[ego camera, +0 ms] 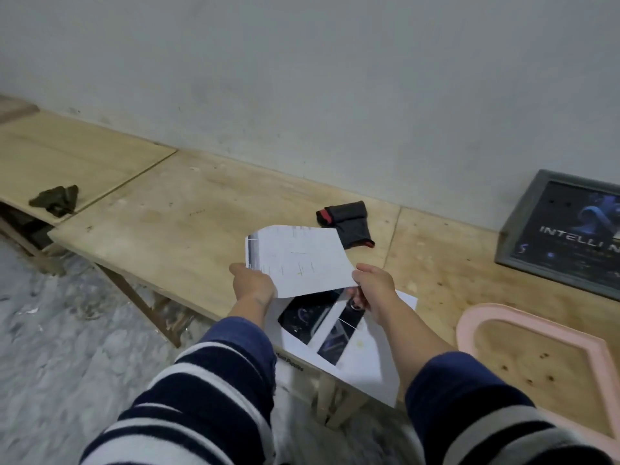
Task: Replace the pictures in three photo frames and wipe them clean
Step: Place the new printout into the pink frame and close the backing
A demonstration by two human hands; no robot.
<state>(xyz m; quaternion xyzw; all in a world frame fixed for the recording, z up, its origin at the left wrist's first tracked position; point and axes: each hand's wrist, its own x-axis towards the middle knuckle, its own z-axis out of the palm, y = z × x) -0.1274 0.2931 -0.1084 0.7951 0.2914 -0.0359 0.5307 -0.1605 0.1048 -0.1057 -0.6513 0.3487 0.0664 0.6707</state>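
Over the near edge of a plywood workbench (188,209), a person in navy-and-white striped sleeves (214,380) holds a white printed sheet (298,258) up between both hands. Left hand (253,283) pinches the sheet's lower left corner; right hand (375,286) grips its lower right corner, fingers curled round the paper's edge. The sheet tilts away from the camera, with faint markings and a dark strip along its left side. Beneath the hands, a second printout (339,333) with a dark picture lies on the bench, overhanging its front edge. A grey photo frame (523,223) holding a dark poster lettered "INTELLI" sits at far right near the wall (302,78). A pink frame (469,323) lies on the bench at lower right. A black cloth with red trim (349,219) rests just behind the raised sheet, and a dark green rag (55,199) lies well apart on the adjoining bench to the left.
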